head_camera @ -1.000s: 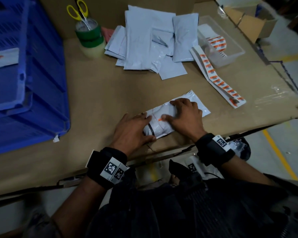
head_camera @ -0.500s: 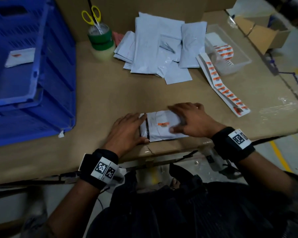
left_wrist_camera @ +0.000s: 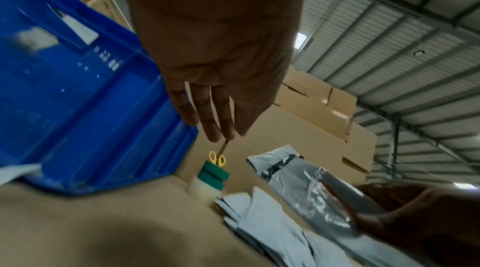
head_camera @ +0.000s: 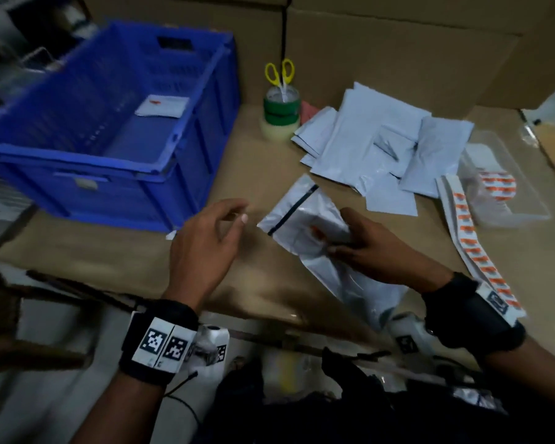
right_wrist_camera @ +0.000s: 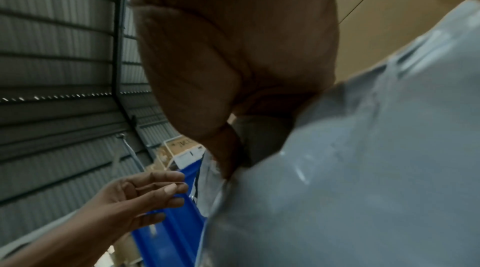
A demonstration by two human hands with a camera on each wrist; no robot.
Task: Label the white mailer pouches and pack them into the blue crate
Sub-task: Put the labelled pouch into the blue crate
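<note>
My right hand grips a white mailer pouch with an orange label and a dark seal strip, held above the table and tilted toward the crate. The same pouch shows in the left wrist view and fills the right wrist view. My left hand hovers to the left of the pouch, fingers loose and spread, holding nothing. The blue crate stands at the far left, with one labelled pouch lying inside. A pile of unlabelled pouches lies at the back right.
Green tape rolls with yellow scissors stand beside the crate. A strip of orange labels lies at the right next to a clear tray. Cardboard boxes close off the back. The table's front edge runs under my wrists.
The right hand has lifted the labelled pouch off the table and swung it up and left. The left hand let go of it and now hovers free. The view turned toward the crate.
</note>
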